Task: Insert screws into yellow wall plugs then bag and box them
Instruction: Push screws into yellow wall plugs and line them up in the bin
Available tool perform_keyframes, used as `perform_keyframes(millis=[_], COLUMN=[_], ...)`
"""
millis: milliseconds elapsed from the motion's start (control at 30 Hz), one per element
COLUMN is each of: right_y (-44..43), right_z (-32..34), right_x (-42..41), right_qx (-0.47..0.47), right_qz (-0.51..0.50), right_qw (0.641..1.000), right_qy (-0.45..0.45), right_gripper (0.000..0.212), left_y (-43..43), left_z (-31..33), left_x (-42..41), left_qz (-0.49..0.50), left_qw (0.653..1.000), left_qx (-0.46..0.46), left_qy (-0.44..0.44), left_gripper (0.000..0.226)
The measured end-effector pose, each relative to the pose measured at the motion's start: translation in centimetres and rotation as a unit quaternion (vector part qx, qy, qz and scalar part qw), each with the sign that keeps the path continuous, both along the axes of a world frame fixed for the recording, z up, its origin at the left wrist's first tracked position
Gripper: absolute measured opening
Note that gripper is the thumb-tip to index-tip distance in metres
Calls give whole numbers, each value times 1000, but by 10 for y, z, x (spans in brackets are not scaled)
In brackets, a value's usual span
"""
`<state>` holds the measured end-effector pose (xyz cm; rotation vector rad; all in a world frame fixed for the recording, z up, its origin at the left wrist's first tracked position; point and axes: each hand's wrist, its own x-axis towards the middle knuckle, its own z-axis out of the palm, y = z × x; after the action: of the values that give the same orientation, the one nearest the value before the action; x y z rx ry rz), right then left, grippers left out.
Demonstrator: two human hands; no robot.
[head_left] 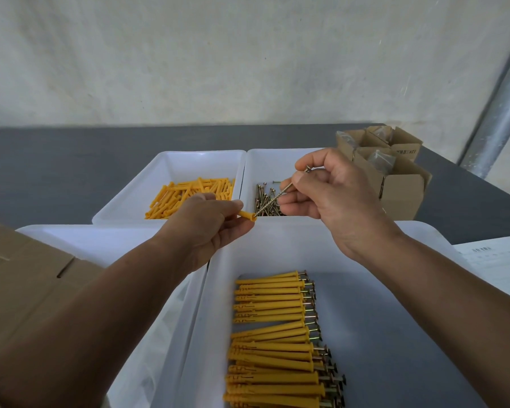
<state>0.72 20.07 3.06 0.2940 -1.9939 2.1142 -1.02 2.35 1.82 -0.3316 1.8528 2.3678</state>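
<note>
My left hand grips a yellow wall plug, only its open end showing past my fingers. My right hand pinches a long screw between thumb and fingers, its tip at the mouth of the plug. Behind my hands, a white bin holds loose yellow plugs and a second white bin holds loose screws. In front, a large white bin holds several rows of plugs with screws in them.
Open cardboard boxes with clear bags in them stand at the back right. A flat cardboard box lies at the left over another white bin. A printed sheet lies at the right. A metal pole rises at the far right.
</note>
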Motion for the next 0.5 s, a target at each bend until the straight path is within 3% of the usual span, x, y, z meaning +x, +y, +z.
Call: perform_keyframes(millis=[100,500], right_y=[-1,-2], right_z=[-1,-3], right_x=[0,-3], right_qx=[1,-33], right_qz=[-4,-12], right_qw=[1000,999], right_qy=[1,-35], right_gripper=[14,8], left_y=[-1,-7], left_z=[0,3], left_x=[0,-4], left_qz=[2,91], left_qw=[1000,994], left_qx=[5,57], left_qy=[3,18], left_gripper=[58,6])
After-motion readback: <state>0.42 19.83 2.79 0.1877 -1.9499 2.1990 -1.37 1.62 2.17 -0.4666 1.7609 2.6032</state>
